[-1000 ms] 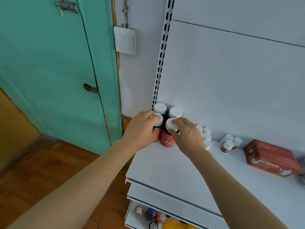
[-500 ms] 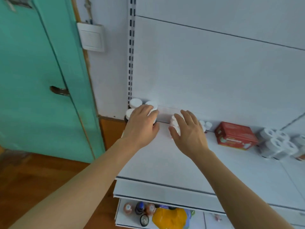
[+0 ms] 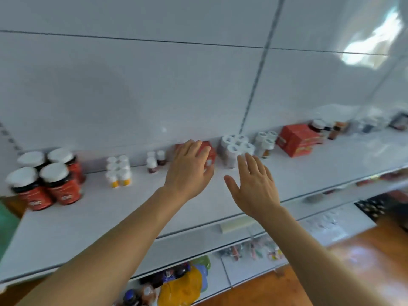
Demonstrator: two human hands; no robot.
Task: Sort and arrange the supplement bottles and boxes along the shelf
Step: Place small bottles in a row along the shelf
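Observation:
A white shelf (image 3: 110, 213) carries the supplements. Several large red-labelled bottles with white caps (image 3: 55, 184) stand at its far left. Small white bottles with orange bases (image 3: 119, 171) and three small dark bottles (image 3: 154, 161) come after them. My left hand (image 3: 189, 171) lies over a small red box (image 3: 210, 154), fingers straight on its top. My right hand (image 3: 254, 186) hovers with spread fingers just in front of a cluster of white bottles (image 3: 235, 147). Further right are three more white bottles (image 3: 266, 142) and a bigger red box (image 3: 297, 140).
Blurred dark bottles (image 3: 326, 128) and other items sit at the shelf's far right. A lower shelf holds a yellow pack (image 3: 183, 288), dark bottles (image 3: 136, 294) and small packets (image 3: 251, 250). A wooden floor (image 3: 364, 261) shows at the lower right.
Both hands have left the large red-labelled bottles at the left end and moved right along the shelf. The left one now covers the small red box, the right one nears the white bottles.

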